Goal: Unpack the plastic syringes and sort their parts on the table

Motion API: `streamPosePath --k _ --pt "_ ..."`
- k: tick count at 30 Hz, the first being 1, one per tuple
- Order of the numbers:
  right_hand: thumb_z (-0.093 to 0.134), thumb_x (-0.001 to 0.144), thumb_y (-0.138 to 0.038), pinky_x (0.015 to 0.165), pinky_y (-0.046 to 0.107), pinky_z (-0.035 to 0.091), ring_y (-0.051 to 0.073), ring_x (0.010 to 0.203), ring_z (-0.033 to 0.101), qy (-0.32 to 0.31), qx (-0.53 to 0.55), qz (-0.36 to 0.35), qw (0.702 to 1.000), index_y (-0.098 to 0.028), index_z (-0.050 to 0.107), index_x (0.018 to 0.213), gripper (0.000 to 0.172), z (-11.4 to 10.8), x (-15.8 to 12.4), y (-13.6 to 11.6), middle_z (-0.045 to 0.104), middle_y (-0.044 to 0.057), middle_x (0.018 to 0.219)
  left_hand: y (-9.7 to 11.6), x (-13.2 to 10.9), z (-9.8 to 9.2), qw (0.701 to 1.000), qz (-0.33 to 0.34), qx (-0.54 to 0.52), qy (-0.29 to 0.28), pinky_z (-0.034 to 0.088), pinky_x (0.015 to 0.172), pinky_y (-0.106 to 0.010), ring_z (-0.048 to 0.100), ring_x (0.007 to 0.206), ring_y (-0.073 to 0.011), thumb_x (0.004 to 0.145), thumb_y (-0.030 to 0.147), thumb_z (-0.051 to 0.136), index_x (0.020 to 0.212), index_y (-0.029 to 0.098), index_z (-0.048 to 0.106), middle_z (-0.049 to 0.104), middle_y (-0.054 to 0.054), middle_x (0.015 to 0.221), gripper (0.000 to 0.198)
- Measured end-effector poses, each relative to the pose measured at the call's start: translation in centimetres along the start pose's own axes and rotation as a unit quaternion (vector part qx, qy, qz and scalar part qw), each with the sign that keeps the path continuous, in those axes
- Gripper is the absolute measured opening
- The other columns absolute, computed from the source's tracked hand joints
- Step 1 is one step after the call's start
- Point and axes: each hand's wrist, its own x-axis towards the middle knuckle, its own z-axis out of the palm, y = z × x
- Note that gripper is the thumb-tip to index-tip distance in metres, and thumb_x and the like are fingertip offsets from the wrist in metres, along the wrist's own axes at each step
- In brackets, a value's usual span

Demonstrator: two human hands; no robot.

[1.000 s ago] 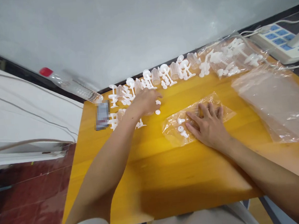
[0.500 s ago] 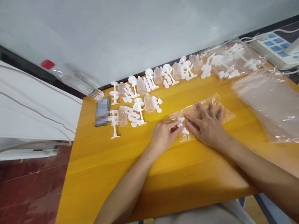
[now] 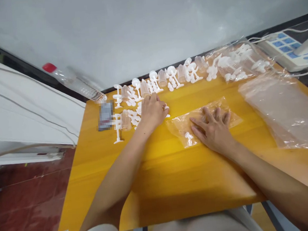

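My left hand [image 3: 153, 111] reaches over the front group of parts, fingers curled down around small white plastic pieces [image 3: 166, 109] at its right edge. It hides the ribbed clear cup and part of the white stemmed piece under it. My right hand [image 3: 215, 128] lies with fingers spread on a clear plastic bag [image 3: 177, 126], pressing it flat on the table. One small white piece [image 3: 188, 135] shows at the bag's left part, beside my right thumb. Left of my left hand are another ribbed clear cup [image 3: 125, 120] and a white stemmed piece [image 3: 117, 130].
A back row holds more white stemmed pieces [image 3: 174, 76] and clear cups [image 3: 162, 78]. Farther right lie a filled bag [image 3: 236, 65], a stack of clear bags [image 3: 282, 110] and a power strip [image 3: 288, 51]. A bottle [image 3: 80, 85] leans at the left near a blurred dark rectangle [image 3: 106, 116].
My left hand has moved from the bag leftward and away from me to the front group of parts. Fewer white pieces show at the bag. My right hand has stayed in place.
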Motion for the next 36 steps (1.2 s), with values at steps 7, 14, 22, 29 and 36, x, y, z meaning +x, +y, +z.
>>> streamPosePath --k 7,14,22,29,36 --pt "0.046 0.104 -0.051 0.104 0.083 0.025 0.054 0.142 0.032 -0.017 0.004 -0.008 1.000 -0.040 0.069 0.137 0.042 -0.5 -0.2 0.1 0.038 0.011 0.160 -0.2 -3.7 -2.0 0.998 0.051 -0.012 -0.020 0.047 0.097 -0.044 0.062 0.103 -0.0272 0.094 0.029 0.066 0.103 0.023 0.082 0.068 -0.009 0.108 0.019" --pt "0.044 0.105 -0.052 0.103 0.082 0.026 0.056 0.141 0.033 -0.041 0.002 -0.008 0.999 -0.041 0.070 0.137 0.042 -1.0 -0.8 0.3 0.039 0.012 0.160 1.4 -6.2 -0.6 0.994 0.042 0.080 -0.065 0.049 0.090 -0.046 0.067 0.099 -0.0321 0.099 0.026 0.057 0.091 0.016 0.080 0.073 -0.014 0.096 0.026" --pt "0.045 0.104 -0.051 0.105 0.083 0.025 0.054 0.141 0.035 -0.043 -0.002 -0.017 0.999 -0.041 0.069 0.136 0.041 -1.2 -1.0 0.4 0.041 0.011 0.158 1.4 -6.1 -0.5 0.998 0.004 -0.055 -0.006 0.051 0.079 -0.035 0.071 0.096 -0.0241 0.095 0.015 0.058 0.121 0.022 0.073 0.071 -0.010 0.120 0.031" --pt "0.047 0.104 -0.051 0.106 0.083 0.025 0.054 0.142 0.033 -0.046 -0.002 -0.018 0.999 -0.042 0.067 0.139 0.041 -1.1 -1.1 0.5 0.040 0.010 0.159 0.9 -4.4 1.6 0.995 0.021 -0.056 0.074 0.038 0.101 -0.053 0.068 0.108 -0.0301 0.096 0.026 0.066 0.095 0.025 0.077 0.081 -0.005 0.098 0.011" --pt "0.045 0.102 -0.059 0.107 0.083 0.021 0.055 0.143 0.031 -0.051 0.008 -0.015 0.999 -0.040 0.066 0.141 0.048 -1.1 -1.2 0.4 0.035 0.010 0.163 1.8 -7.3 -0.4 0.972 0.089 -0.202 0.079 0.051 0.091 -0.039 0.071 0.098 -0.0231 0.095 0.029 0.068 0.098 0.023 0.078 0.080 -0.006 0.104 0.012"
